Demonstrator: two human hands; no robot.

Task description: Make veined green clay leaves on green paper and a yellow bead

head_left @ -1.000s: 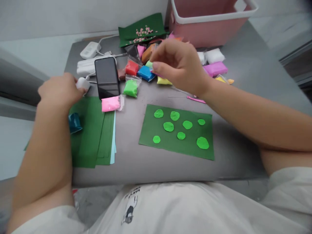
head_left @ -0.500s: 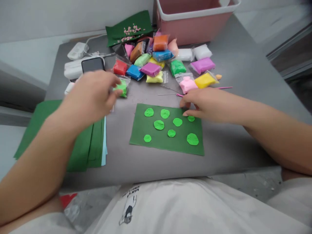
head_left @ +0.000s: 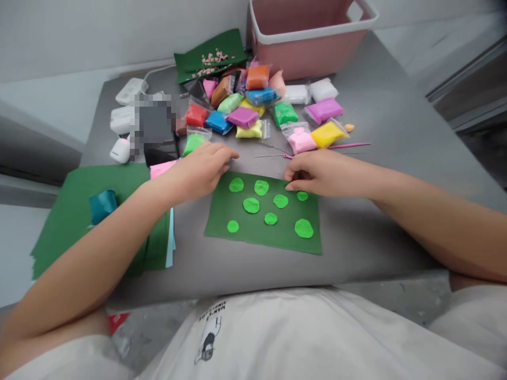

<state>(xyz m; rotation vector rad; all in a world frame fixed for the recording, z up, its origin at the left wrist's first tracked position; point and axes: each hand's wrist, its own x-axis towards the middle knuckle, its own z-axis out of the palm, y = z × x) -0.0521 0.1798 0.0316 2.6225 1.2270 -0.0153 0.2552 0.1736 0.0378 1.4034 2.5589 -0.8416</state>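
A dark green card (head_left: 259,232) lies flat on the table, dotted with several bright green clay discs (head_left: 251,205). My left hand (head_left: 202,171) reaches over the card's far left corner, fingers stretched forward and the thumb apart from them. At the far right part of the card, my right hand (head_left: 317,171) has curled fingers, thumb and index tips close together at its top edge. Whether anything is pinched there I cannot tell. Just beyond my left hand is a bag of light green clay (head_left: 194,142), partly covered. A pink-handled needle tool (head_left: 350,145) lies beyond my right hand.
Bags of coloured clay (head_left: 243,117) are heaped at the back, before a pink basket (head_left: 312,55). Green sheets (head_left: 130,177) are stacked at left under my forearm, with a teal packet (head_left: 103,206) on top. White chargers (head_left: 130,91) and a blurred-out device stand at back left.
My left hand has moved right and nearer, from the light green clay bag to the card's far left corner. My right thumb and index tips have come closer together. The view has shifted slightly.
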